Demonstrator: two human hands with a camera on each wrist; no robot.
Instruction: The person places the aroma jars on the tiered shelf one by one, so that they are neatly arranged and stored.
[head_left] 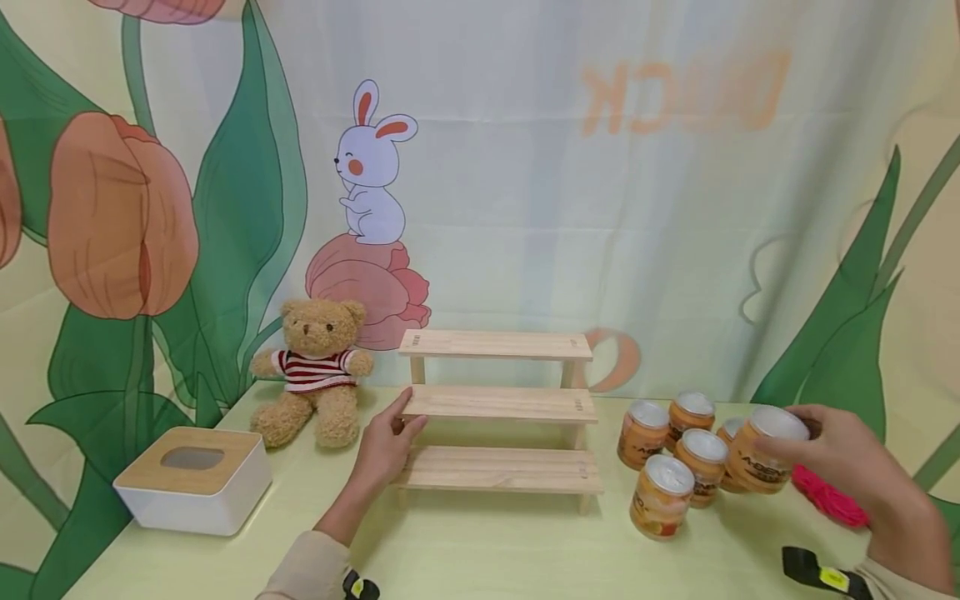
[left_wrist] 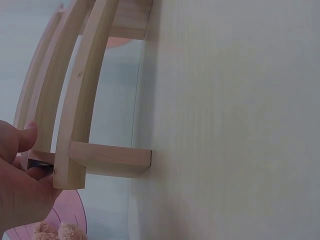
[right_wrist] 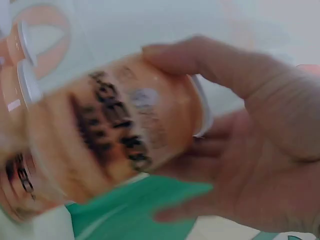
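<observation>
Desk (head_left: 480,554): on it we note a three-tier wooden rack (head_left: 498,404). The left hand (head_left: 382,450) has its fingers clamped on the middle tier's left end; an uneven tug there could, we judge, skew the rack. The right hand (head_left: 843,458), well right of the rack, has its fingers clamped on an orange can (head_left: 761,458) near the lid (one finger spread clear). Our concerns: so high a hold could let the smooth wall slip, or its base could knock over the five other cans (head_left: 662,497) crowded alongside.
</observation>
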